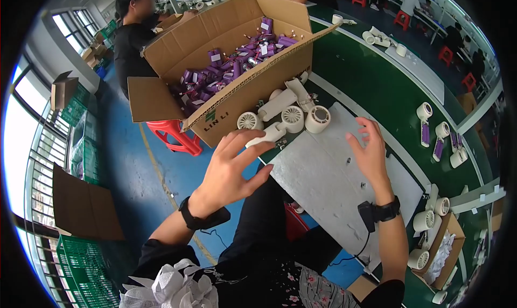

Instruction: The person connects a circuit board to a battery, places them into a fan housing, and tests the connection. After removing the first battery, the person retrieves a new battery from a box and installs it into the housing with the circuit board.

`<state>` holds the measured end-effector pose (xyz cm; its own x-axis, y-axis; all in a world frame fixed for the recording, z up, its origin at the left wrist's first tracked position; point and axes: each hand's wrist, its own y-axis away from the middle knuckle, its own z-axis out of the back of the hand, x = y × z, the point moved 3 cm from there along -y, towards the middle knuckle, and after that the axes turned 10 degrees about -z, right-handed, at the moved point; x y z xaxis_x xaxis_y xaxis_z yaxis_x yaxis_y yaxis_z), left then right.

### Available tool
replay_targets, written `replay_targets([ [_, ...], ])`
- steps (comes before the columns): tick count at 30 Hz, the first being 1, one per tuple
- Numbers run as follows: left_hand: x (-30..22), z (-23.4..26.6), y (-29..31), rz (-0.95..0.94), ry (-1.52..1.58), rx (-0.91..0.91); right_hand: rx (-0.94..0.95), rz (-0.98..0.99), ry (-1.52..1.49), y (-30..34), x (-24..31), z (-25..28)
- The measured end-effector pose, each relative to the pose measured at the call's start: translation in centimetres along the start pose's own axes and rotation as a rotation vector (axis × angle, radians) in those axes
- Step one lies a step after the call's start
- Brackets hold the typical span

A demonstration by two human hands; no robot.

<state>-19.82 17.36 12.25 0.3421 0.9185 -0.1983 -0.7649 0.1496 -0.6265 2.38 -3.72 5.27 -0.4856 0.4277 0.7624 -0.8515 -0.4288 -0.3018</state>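
My left hand (230, 168) reaches to a cluster of white handheld fan bodies at the near edge of the big carton. Its fingers curve over the end of a white fan handle (276, 130), with the thumb well apart; whether they touch it I cannot tell. The round grilled fan heads (292, 119) lie beside it, some with wires showing. Over the grey work board (318, 168), my right hand (370, 152) is raised with fingers apart and nothing in it. Both wrists wear black bands with a small box.
The open cardboard carton (258, 87) holds many purple battery cells (237, 68). Fans with purple cells (425, 127) lie on the green conveyor (371, 76). A small box (449, 243) stands at lower right among fan bodies. A red stool (175, 138) and a person (132, 44) are at left.
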Motion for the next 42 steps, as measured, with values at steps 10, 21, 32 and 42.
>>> replay_targets([
  [10,10.1,-10.4,-1.1,0.284,-0.359,0.392,0.596,-0.449,-0.140,-12.3,1.0,-11.1],
  [21,11.3,-9.3,-4.6,0.438,-0.006,0.670,0.817,-0.729,-0.524,-12.5,1.0,-11.9],
  [32,13.2,-9.4,-3.9,0.317,0.208,0.495,0.653,-0.625,-0.778,-10.7,2.6,-12.4],
  [42,11.9,-10.4,-4.6,0.477,0.197,0.511,0.576,-0.800,-0.858,-10.7,1.2,-13.5],
])
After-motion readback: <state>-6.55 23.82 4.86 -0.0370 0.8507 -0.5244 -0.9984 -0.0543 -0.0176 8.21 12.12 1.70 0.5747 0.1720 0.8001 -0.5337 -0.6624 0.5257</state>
